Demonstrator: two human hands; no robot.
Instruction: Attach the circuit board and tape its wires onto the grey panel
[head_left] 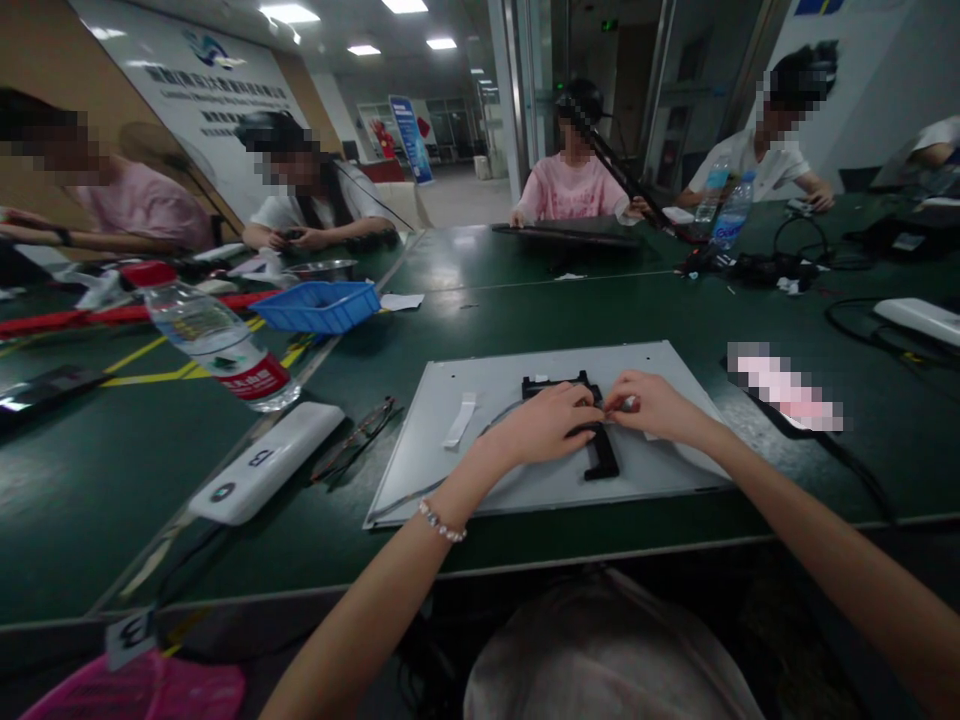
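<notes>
A flat white panel lies on the table before me, and on it rests a black plastic bracket. My left hand is closed over the bracket's middle, fingers curled and hiding part of it. From the other side, my right hand meets it, thumb and fingers pinched close to the left fingertips. Whatever is in that pinch is too small to make out. A thin grey cable runs across the panel and passes under my left wrist. Left of the hands, a small white strip lies on the panel.
To the left are glasses, a white power bank, a water bottle and a blue tray. A phone with a cable lies at right. Several people sit around the green table. A pink basket is below its edge.
</notes>
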